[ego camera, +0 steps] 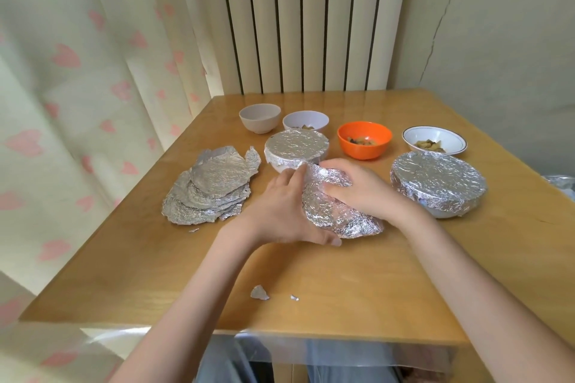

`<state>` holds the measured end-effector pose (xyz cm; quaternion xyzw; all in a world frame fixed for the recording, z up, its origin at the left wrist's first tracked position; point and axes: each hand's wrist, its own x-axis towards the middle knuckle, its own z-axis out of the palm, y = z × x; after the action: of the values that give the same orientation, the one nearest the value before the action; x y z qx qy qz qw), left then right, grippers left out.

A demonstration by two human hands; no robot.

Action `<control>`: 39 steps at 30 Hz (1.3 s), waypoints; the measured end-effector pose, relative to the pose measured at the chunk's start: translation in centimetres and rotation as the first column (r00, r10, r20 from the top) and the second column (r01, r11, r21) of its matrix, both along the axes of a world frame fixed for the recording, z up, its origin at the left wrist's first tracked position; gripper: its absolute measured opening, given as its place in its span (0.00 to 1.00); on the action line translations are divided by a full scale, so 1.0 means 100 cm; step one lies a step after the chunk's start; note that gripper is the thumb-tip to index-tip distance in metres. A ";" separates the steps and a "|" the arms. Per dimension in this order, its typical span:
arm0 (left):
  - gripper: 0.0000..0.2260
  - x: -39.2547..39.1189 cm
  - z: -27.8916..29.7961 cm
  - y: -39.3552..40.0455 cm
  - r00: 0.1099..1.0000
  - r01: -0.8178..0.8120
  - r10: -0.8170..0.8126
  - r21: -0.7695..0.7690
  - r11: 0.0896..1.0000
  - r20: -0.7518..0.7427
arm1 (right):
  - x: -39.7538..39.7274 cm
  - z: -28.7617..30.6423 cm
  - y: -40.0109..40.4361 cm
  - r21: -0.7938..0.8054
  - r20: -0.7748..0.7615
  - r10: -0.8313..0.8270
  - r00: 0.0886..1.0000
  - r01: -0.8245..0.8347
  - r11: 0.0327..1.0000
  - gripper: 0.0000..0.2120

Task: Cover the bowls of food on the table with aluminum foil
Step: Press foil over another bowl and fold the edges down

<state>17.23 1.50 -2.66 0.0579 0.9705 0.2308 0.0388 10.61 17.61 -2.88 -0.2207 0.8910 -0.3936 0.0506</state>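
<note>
Head view, worktop inventory. Left hand (pixel 281 211) and right hand (pixel 362 185) — both curled onto a crinkled silver foil sheet (pixel 336 211), pressing it down round a bowl hidden beneath; the left grips its near side, the right its top and far edge. This wrap looks loose and unfinished.

Done, by appearance: a white bowl sealed under a flat foil cap (pixel 296 148), just beyond the left hand's fingertips; a larger round foil-wrapped bowl (pixel 438 182), to the right of the right hand.

Left to do — beyond both hands, a row of open bowls: a plain beige bowl (pixel 259 117), contents not visible; a white bowl with brown food (pixel 305 123); an orange plastic bowl with food (pixel 364 139); a white shallow bowl with a dark rim line and food (pixel 434 140).

Supply: a stack of crumpled foil sheets (pixel 208 188), left of the left hand. Small foil scraps (pixel 259 292) lie near the forearms on the wooden worktop (pixel 342 289).

Judgement: about two bowls covered, one in hand, three or four remaining.
</note>
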 end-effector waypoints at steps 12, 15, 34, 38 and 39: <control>0.64 0.024 0.003 0.003 0.997 -0.057 0.054 0.065 0.996 0.047 | 0.018 -0.003 -0.009 -0.166 0.119 -0.053 0.991 0.072 0.983 0.19; 0.64 0.043 -0.005 0.007 0.994 -0.107 0.107 0.067 0.992 0.002 | 0.026 -0.007 -0.012 -0.206 0.132 -0.005 0.991 0.032 0.978 0.19; 0.27 0.016 -0.009 -0.005 0.967 -0.018 0.118 0.399 0.917 -0.227 | 0.037 -0.025 -0.008 -0.316 0.075 -0.136 0.988 0.153 0.936 0.16; 0.26 0.016 -0.007 -0.004 0.975 -0.047 0.118 0.350 0.936 -0.186 | 0.035 -0.030 -0.008 -0.411 0.235 -0.093 0.967 0.186 0.892 0.16; 0.27 0.016 -0.008 -0.004 0.977 -0.044 0.111 0.333 0.942 -0.185 | 0.034 -0.032 -0.008 -0.438 0.251 -0.081 0.965 0.188 0.879 0.16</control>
<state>18.84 1.07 -3.44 0.0483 0.9192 0.3829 -0.0786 14.03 16.86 -6.11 -0.1175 0.7746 -0.6175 0.0701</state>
